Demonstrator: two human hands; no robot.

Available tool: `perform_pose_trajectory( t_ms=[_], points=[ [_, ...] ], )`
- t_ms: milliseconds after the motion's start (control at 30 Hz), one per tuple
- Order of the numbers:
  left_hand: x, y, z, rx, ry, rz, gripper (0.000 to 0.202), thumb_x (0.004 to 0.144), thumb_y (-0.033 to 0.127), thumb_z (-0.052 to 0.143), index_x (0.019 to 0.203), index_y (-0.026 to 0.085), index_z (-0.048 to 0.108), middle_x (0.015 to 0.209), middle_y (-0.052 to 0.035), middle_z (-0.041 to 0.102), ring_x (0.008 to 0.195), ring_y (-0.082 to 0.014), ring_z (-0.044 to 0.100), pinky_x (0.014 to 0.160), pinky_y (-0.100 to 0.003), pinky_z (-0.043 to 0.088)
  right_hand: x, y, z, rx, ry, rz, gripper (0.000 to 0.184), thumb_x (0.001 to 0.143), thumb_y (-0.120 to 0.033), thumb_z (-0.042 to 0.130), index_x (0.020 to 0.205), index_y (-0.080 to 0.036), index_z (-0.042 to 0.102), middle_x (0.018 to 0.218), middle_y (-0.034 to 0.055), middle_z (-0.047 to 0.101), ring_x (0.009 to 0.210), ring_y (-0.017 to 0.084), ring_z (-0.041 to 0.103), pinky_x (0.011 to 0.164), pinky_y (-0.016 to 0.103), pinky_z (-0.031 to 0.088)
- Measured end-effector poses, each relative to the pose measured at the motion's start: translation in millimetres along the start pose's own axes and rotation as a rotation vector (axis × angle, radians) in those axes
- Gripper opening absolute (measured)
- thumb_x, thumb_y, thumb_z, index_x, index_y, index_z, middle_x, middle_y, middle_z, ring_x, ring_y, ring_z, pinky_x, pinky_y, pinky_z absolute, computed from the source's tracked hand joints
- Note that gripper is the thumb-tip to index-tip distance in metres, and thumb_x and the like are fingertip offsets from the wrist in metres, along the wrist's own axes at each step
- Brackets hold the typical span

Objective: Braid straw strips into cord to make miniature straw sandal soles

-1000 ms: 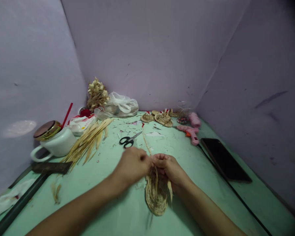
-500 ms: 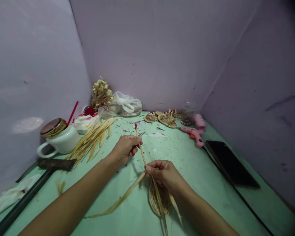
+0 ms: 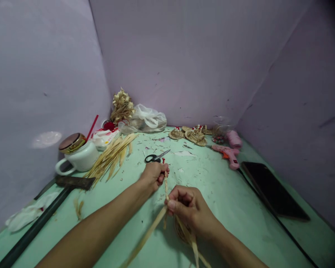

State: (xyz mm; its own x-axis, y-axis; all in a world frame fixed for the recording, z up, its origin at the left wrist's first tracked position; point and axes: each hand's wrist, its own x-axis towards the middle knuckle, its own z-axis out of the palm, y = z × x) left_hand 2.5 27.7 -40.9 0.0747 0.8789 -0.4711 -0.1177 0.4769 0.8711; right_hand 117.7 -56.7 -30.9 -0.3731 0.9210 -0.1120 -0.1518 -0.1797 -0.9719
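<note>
A thin straw-coloured braid [image 3: 166,186] runs between my two hands, its far end tied with red thread. My left hand [image 3: 154,174] is closed on it near that red tie. Lower down, my right hand [image 3: 188,206] pinches the braid between thumb and fingers where it parts into loose flat strips [image 3: 149,234]. These strips hang toward the table's near side. Partly hidden beneath my right hand lies a coiled woven piece [image 3: 181,230]. Scissors with black handles [image 3: 156,157] rest just beyond my left hand.
On the left are a hammer [image 3: 69,186], a white mug [image 3: 83,158] with a jar on top, and a bundle of dry strips [image 3: 111,154]. Woven pieces [image 3: 195,136] lie at the back. A pink glue gun [image 3: 229,153] and a dark phone [image 3: 273,190] are on the right.
My left hand has drawn a little nearer along the braid's line, uncovering the scissors' handles. My right hand still pinches the braid, slightly lower. The whole view has shifted so things appear further right.
</note>
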Motion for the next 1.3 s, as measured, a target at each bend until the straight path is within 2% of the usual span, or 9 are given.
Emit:
perform_pose_trajectory(
  t_ms=[100,200,300,400,567,733,933,1200,1300],
  points=[
    [-6.1,7.8,-8.0,0.056,-0.096,-0.005,0.024,0.072,0.032,0.051,0.062,0.01,0.053,0.042,0.0009,0.051,0.024,-0.0006,0.025,0.027,-0.015,0.009,8.5,3.3,-6.9,0.105,0.152,0.075,0.024,0.059,-0.032,0.067,0.056,-0.013,0.054,0.046,-0.0022,0.051,0.038,0.004,0.034,0.039,0.019,0.02],
    [-24.7,15.3,-11.5,0.202,-0.341,-0.014,0.028,0.065,0.036,0.059,0.069,0.008,0.059,0.058,-0.0046,0.061,0.026,-0.0003,0.029,0.025,-0.015,0.012,16.5,4.7,-18.4,0.19,0.259,0.151,0.023,0.057,-0.03,0.068,0.056,-0.013,0.053,0.042,-0.005,0.047,0.034,0.002,0.025,0.036,0.018,0.015],
    [-44.3,13.6,-5.5,0.315,-0.436,-0.018,0.02,0.061,0.028,0.06,0.063,0.008,0.06,0.038,0.0005,0.05,0.026,-0.0046,0.036,0.026,-0.015,0.023,19.7,4.9,-25.7,0.24,0.289,0.14,0.022,0.054,-0.027,0.07,0.058,-0.013,0.052,0.043,-0.0044,0.05,0.035,0.002,0.029,0.037,0.017,0.019],
    [-52.6,4.6,3.6,0.3,-0.34,0.038,0.015,0.06,0.024,0.057,0.056,0.01,0.056,0.041,0.0,0.052,0.03,-0.0065,0.042,0.029,-0.017,0.031,19.1,5.4,-25.8,0.249,0.303,0.141,0.023,0.054,-0.028,0.07,0.059,-0.014,0.053,0.042,-0.0034,0.052,0.035,0.003,0.032,0.037,0.018,0.02],
    [-46.7,-6.8,8.5,0.293,-0.194,0.142,0.013,0.062,0.023,0.054,0.055,0.012,0.053,0.039,0.0037,0.047,0.025,-0.0041,0.032,0.026,-0.017,0.019,18.2,6.1,-23.3,0.28,0.383,0.194,0.025,0.052,-0.03,0.071,0.061,-0.014,0.054,0.038,-0.0061,0.046,0.032,0.003,0.031,0.036,0.018,0.02],
    [-43.0,-8.5,6.6,0.268,-0.199,0.247,0.012,0.059,0.02,0.056,0.052,0.011,0.054,0.036,0.0047,0.044,0.03,-0.0019,0.028,0.034,-0.017,0.016,20.3,1.7,-27.5,0.211,0.35,0.195,0.023,0.05,-0.029,0.07,0.057,-0.012,0.056,0.032,-0.0074,0.04,0.03,0.002,0.028,0.034,0.017,0.016],
    [-42.1,-12.2,8.0,0.146,-0.204,0.324,0.01,0.054,0.019,0.06,0.051,0.01,0.057,0.04,0.0024,0.048,0.039,-0.0035,0.03,0.041,-0.02,0.019,20.0,-1.3,-28.7,0.148,0.348,0.087,0.02,0.051,-0.022,0.069,0.066,-0.01,0.061,0.046,-0.0014,0.056,0.034,0.002,0.033,0.036,0.017,0.021],
    [-37.7,-15.5,8.9,0.253,-0.176,0.386,0.016,0.058,0.026,0.061,0.053,0.01,0.06,0.045,0.0022,0.049,0.045,-0.0053,0.034,0.046,-0.02,0.025,19.9,-2.6,-26.1,0.105,0.409,0.085,0.017,0.052,-0.019,0.065,0.065,-0.01,0.06,0.045,-0.0018,0.056,0.035,0.003,0.036,0.037,0.018,0.025],
    [-34.6,-19.4,7.2,0.301,-0.113,0.44,0.015,0.06,0.025,0.059,0.056,0.011,0.06,0.049,0.0019,0.05,0.049,-0.0068,0.038,0.049,-0.02,0.029,19.4,-5.3,-30.7,-0.045,0.403,0.095,0.016,0.053,-0.02,0.065,0.064,-0.01,0.06,0.045,-0.0024,0.054,0.036,0.004,0.037,0.038,0.018,0.025]
  ],
)
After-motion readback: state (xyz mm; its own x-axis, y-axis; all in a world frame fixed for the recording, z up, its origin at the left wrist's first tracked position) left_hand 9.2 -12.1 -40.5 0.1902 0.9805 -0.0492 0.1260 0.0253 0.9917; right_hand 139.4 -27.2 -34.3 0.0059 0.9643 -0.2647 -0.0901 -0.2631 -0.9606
